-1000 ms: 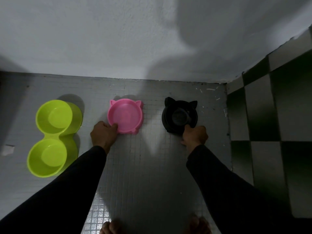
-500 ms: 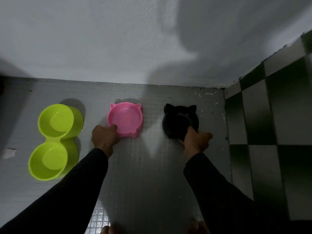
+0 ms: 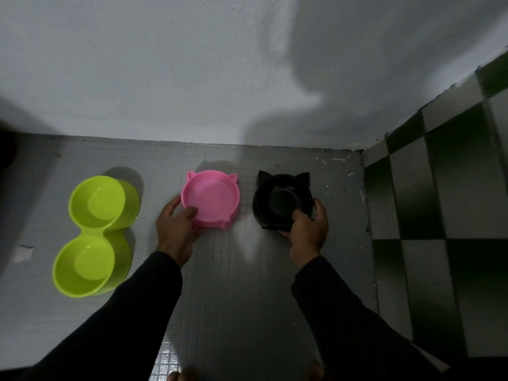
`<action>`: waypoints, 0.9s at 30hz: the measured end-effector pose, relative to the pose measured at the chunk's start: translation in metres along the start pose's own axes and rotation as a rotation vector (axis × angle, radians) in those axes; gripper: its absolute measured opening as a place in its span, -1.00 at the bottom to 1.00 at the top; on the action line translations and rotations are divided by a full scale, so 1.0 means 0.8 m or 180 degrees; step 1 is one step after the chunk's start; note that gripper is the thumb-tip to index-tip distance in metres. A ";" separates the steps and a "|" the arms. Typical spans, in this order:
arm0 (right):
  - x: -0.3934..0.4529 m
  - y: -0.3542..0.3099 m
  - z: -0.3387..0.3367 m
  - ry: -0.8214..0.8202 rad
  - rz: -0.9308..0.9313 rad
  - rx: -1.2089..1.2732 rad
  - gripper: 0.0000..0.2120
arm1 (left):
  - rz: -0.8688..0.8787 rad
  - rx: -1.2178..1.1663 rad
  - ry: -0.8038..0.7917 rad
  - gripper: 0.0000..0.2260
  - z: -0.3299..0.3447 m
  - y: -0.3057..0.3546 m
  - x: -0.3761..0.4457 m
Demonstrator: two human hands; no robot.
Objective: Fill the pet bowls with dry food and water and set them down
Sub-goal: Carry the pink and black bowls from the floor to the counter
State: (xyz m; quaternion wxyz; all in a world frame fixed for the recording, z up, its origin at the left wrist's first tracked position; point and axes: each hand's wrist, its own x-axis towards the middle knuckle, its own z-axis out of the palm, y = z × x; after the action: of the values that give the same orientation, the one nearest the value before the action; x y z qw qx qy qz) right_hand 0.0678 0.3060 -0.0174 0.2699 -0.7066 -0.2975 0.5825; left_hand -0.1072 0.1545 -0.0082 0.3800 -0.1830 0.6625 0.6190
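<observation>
Grey small-tiled floor (image 3: 247,284) meets white wall (image 3: 192,64) at 12 o'clock; checkered wall (image 3: 439,215) at 3. Left hand (image 3: 176,229) pinches the empty pink cat-eared bowl (image 3: 211,196) by its rim at centre; right hand (image 3: 309,232) grips the black cat-eared bowl (image 3: 280,199) beside it. Empty green double bowl (image 3: 96,229) at 9.

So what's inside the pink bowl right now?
The pink bowl shows only a bare pink bottom, with no food visible. The left hand hooks its thumb over the near rim, covering a small patch.

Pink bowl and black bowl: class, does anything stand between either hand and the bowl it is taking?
No. The left hand already grips the pink bowl at its rim, and the right hand grips the black bowl.
</observation>
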 end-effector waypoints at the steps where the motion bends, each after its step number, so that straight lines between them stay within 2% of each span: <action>1: -0.004 -0.002 0.002 -0.0036 0.0003 -0.0009 -0.33 | 0.0008 -0.0042 -0.0048 -0.47 0.001 0.001 -0.002; 15: -0.046 -0.042 0.006 -0.0255 -0.0162 -0.0050 -0.32 | -0.0030 -0.0474 -0.0363 -0.41 0.005 0.028 -0.037; 27: -0.154 -0.178 -0.030 -0.0474 -0.0221 0.0104 -0.32 | 0.0085 -0.0685 -0.0354 -0.40 0.022 0.129 -0.153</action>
State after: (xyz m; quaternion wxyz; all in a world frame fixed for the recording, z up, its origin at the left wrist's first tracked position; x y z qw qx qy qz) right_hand 0.0583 0.3108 0.1723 0.2787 -0.6460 -0.3315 0.6286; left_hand -0.0967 0.1608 0.1524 0.3860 -0.1793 0.5726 0.7007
